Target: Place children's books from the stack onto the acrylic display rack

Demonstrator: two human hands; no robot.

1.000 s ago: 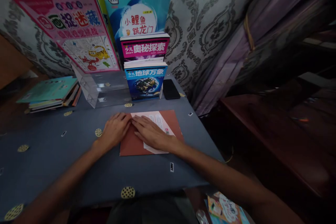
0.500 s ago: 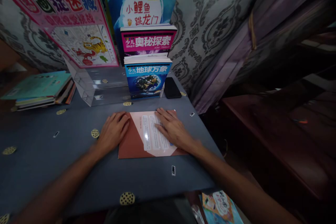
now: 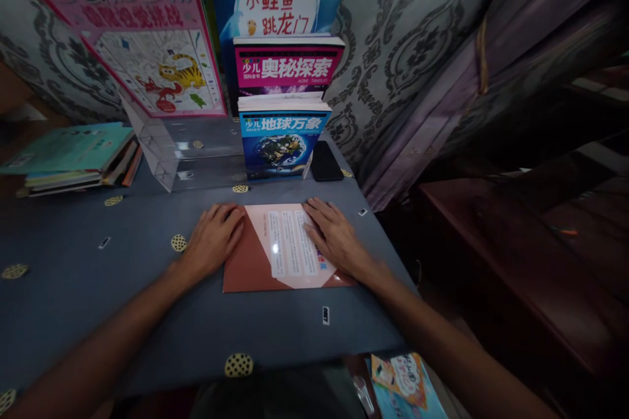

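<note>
A thin book or booklet [image 3: 289, 245] with a brown and pale pink cover lies flat on the dark grey tablecloth, printed text panels facing up. My left hand [image 3: 216, 236] rests at its upper left corner, fingers stretched and lightly bent, partly on the cloth. Across the upper right part of the cover lies my right hand [image 3: 337, 236], palm down with the thumb apart from the fingers, hiding some of the print. Neither hand is closed around anything.
A clear stepped rack [image 3: 171, 150] holds upright books, among them a blue earth book [image 3: 282, 144], a magenta book [image 3: 289, 69] and a pink one [image 3: 157, 46]. A black phone [image 3: 327, 162] lies beside it. Book stack [image 3: 73, 154] at left; curtain [image 3: 432, 111] at right.
My right hand has slid slightly right across the cover, uncovering more print. My left hand stays at the corner. The view has shifted a little.
</note>
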